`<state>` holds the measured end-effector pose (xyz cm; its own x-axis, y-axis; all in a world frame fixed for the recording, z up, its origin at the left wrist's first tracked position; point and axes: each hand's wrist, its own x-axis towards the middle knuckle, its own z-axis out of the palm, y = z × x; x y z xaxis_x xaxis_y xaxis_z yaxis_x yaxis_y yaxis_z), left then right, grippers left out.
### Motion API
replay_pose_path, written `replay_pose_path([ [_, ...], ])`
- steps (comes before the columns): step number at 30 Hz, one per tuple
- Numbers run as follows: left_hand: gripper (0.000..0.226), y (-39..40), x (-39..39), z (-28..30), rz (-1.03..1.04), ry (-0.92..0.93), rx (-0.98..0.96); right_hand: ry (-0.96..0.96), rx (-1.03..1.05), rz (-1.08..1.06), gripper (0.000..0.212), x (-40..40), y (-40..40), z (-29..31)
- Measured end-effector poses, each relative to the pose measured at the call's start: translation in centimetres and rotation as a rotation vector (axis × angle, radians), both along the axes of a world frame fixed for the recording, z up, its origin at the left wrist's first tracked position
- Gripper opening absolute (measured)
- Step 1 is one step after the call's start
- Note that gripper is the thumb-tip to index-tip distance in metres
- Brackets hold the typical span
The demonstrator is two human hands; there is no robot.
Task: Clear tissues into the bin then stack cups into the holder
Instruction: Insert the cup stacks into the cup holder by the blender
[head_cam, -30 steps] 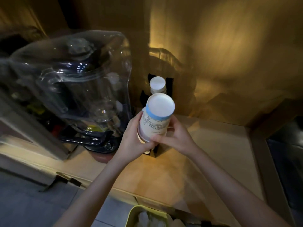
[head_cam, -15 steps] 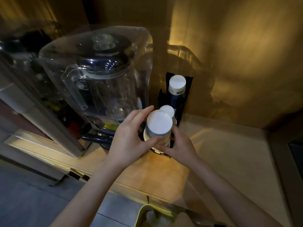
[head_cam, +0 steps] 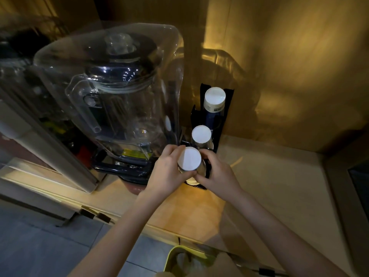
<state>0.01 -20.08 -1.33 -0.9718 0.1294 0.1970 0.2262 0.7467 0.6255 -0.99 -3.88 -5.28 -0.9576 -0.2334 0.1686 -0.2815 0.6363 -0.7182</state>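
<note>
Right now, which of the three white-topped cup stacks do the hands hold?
The nearest white-topped cup stack, between left hand and right hand; the other two stand untouched behind.

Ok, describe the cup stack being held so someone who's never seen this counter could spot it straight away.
Start at the big clear blender on the wooden counter; just to its right stands a black cup holder against the wall. The cup stack is the nearest of three white-topped columns there. Unlike the other two, it is gripped by both hands, left hand and right hand.
</note>
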Motion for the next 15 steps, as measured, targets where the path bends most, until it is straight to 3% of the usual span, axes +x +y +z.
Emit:
replay_pose_path([
  [9, 0.068, 1.3, -1.1, -2.0, -0.006, -0.116, -0.103, 0.169, 0.21, 0.036, 0.054, 0.2, 0.4, -1.1],
  [15, 0.071, 1.8, -1.5, -3.0, 0.011, -0.19, -0.177, 0.086, 0.303, 0.075, 0.051, -0.2, 0.2, -1.2],
])
